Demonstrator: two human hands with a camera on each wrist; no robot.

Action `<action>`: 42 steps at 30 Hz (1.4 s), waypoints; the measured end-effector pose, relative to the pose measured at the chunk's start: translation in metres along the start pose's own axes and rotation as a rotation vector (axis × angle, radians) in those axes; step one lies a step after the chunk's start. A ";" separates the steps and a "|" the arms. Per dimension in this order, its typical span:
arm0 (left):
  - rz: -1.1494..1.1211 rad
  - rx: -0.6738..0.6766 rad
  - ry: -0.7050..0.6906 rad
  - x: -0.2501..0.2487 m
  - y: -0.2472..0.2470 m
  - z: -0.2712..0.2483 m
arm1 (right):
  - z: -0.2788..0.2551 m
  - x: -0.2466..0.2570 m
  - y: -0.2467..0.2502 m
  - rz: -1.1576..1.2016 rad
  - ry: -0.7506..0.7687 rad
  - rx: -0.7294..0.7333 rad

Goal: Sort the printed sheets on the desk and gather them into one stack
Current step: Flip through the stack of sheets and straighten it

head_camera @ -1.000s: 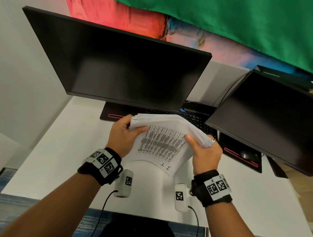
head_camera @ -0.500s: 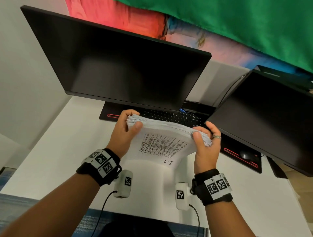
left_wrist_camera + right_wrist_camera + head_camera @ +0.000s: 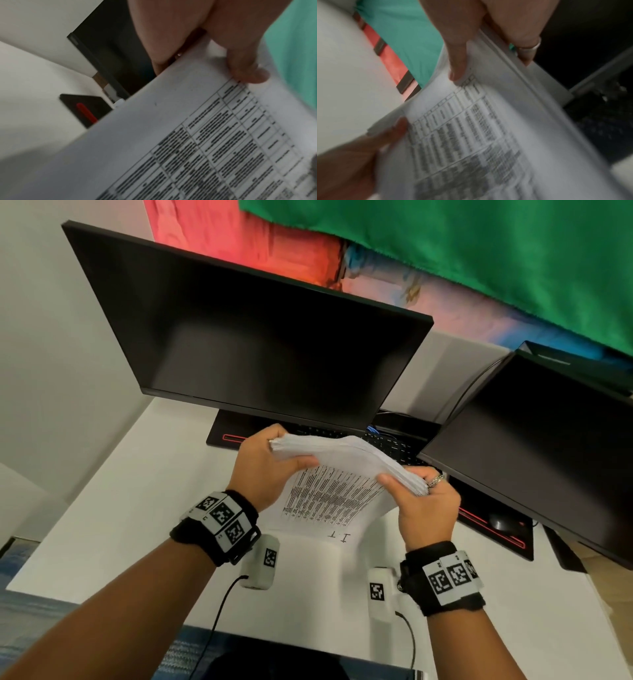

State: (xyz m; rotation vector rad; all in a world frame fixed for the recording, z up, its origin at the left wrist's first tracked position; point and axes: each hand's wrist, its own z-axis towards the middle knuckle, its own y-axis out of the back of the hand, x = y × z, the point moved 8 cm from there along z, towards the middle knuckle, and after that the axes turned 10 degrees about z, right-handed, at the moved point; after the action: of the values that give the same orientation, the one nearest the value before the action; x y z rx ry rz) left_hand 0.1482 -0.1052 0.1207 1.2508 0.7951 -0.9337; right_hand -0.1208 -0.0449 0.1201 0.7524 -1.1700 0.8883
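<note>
Both hands' fingers clamped on paper stack [image 3: 337, 460] (printed tables), above desk [image 3: 113, 508]

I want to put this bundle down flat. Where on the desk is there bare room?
Bare white desk lies left of the left hand, before the big monitor. The paper stack hangs over more. Behind it, the keyboard and mouse crowd the mat.

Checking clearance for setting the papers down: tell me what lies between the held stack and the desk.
Nothing. In the head view the stack hangs over bare white desk; only its shadow falls there.
</note>
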 end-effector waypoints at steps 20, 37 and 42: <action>0.135 0.037 0.172 0.077 0.076 -0.010 | 0.019 0.024 -0.024 -0.049 -0.127 0.402; 0.002 -0.050 0.268 0.095 0.011 -0.046 | -0.049 -0.075 -0.004 0.054 -0.319 -0.028; -0.003 0.018 0.254 0.103 0.016 -0.042 | -0.046 -0.088 -0.003 0.069 -0.375 -0.033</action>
State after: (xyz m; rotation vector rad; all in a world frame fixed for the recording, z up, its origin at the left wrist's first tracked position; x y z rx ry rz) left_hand 0.2064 -0.0770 0.0290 1.4018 0.9892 -0.7948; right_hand -0.1103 -0.0226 0.0241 0.8800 -1.5447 0.8027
